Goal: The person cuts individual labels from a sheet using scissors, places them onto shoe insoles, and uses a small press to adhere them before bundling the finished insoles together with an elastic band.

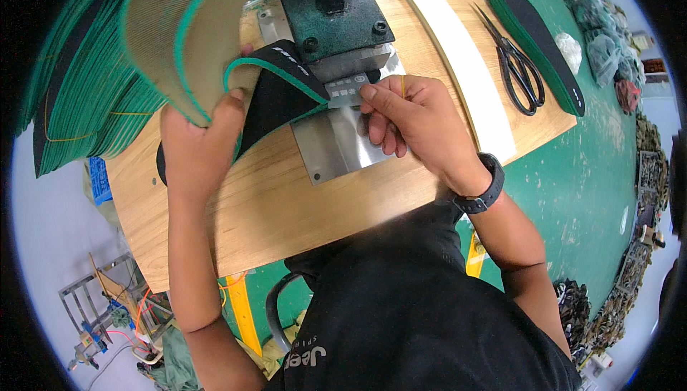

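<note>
My left hand point(202, 137) is closed on several bent insoles point(187, 33) with beige mesh undersides and green edges. A black insole point(275, 94) with white print curls from beside that hand toward the press head point(336, 26). My right hand point(426, 123) pinches the edge of a small grey label piece point(348, 92) with pale print, between thumb and forefinger. That label piece lies at the front of the press, over the shiny metal plate point(336, 144) and touching the insole's tip. A thin yellow band point(403, 87) loops round a right-hand finger.
A tall bundle of green-edged insoles point(86, 98) stands at the left. Right of the press, a long white curved strip point(454, 55) crosses the wooden table point(286, 219). Beyond it lie black scissors point(519, 69) and a stack of black insoles point(537, 44) near the table edge.
</note>
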`<action>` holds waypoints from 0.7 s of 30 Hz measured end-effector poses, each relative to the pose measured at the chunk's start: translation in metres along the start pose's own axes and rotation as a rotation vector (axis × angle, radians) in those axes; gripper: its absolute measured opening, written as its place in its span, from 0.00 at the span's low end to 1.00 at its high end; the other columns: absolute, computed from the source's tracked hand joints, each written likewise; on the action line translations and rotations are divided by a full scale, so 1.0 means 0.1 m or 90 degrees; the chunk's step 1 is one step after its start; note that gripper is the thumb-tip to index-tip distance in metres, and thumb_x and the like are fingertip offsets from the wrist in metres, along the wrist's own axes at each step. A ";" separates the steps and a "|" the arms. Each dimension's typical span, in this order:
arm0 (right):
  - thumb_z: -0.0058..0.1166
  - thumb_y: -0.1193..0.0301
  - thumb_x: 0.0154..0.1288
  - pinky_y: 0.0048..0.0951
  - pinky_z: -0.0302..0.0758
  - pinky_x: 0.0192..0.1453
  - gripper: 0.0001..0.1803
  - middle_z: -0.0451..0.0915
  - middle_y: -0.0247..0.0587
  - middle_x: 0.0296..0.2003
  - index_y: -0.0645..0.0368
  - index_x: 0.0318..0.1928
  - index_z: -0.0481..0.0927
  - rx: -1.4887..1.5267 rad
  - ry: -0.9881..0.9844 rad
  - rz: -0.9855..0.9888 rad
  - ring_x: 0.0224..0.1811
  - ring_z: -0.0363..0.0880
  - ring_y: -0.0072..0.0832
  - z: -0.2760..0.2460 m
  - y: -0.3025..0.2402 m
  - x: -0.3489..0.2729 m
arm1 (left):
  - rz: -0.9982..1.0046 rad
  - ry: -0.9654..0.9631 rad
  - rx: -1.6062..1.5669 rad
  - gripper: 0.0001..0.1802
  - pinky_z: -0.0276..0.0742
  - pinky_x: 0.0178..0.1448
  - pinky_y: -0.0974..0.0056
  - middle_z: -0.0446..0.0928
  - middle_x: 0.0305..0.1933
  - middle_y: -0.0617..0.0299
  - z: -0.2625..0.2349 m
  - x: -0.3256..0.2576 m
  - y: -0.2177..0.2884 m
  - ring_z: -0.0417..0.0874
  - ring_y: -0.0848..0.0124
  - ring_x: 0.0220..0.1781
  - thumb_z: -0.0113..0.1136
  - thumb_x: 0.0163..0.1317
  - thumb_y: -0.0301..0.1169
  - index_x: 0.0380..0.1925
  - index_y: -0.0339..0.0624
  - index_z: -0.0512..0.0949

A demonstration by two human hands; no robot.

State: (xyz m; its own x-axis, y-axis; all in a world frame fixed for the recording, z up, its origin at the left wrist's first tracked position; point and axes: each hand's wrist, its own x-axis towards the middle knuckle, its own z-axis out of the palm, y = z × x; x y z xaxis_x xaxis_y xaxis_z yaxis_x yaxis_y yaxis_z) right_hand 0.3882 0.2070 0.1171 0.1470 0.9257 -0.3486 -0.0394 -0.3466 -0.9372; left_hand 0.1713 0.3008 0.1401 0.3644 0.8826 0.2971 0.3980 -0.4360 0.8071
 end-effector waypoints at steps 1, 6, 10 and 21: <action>0.51 0.64 0.66 0.17 0.67 0.17 0.15 0.76 0.35 0.16 0.63 0.28 0.77 0.008 0.004 0.007 0.14 0.72 0.17 0.01 0.00 0.00 | 0.018 -0.035 0.035 0.18 0.73 0.44 0.66 0.80 0.36 0.55 0.01 0.01 -0.02 0.78 0.68 0.36 0.61 0.50 0.28 0.44 0.37 0.78; 0.51 0.66 0.67 0.14 0.64 0.16 0.13 0.77 0.34 0.16 0.62 0.30 0.78 0.030 0.005 0.023 0.13 0.71 0.15 0.04 -0.06 -0.03 | 0.093 -0.138 0.160 0.29 0.74 0.44 0.59 0.78 0.38 0.50 0.06 0.01 -0.02 0.78 0.54 0.40 0.71 0.42 0.34 0.48 0.41 0.75; 0.50 0.66 0.67 0.14 0.64 0.17 0.13 0.77 0.33 0.17 0.62 0.30 0.78 0.035 0.010 -0.015 0.14 0.71 0.15 0.00 -0.03 -0.04 | 0.113 -0.109 0.153 0.32 0.74 0.45 0.54 0.78 0.38 0.48 0.14 0.00 -0.05 0.77 0.49 0.42 0.74 0.39 0.36 0.47 0.40 0.74; 0.49 0.66 0.67 0.15 0.63 0.16 0.12 0.76 0.34 0.18 0.60 0.30 0.76 0.209 0.172 -0.130 0.14 0.70 0.16 -0.10 0.12 -0.20 | -0.013 -0.006 0.001 0.13 0.73 0.38 0.65 0.79 0.27 0.57 -0.03 -0.02 0.05 0.76 0.70 0.28 0.63 0.47 0.28 0.34 0.35 0.78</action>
State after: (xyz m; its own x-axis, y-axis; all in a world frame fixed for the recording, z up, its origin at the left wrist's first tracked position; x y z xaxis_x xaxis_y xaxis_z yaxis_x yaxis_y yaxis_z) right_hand 0.3949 0.1824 0.1127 0.4341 0.8825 -0.1810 -0.2865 -0.0553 -0.9565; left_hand 0.1695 0.2974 0.1449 0.3634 0.8898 0.2759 0.4072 -0.4181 0.8121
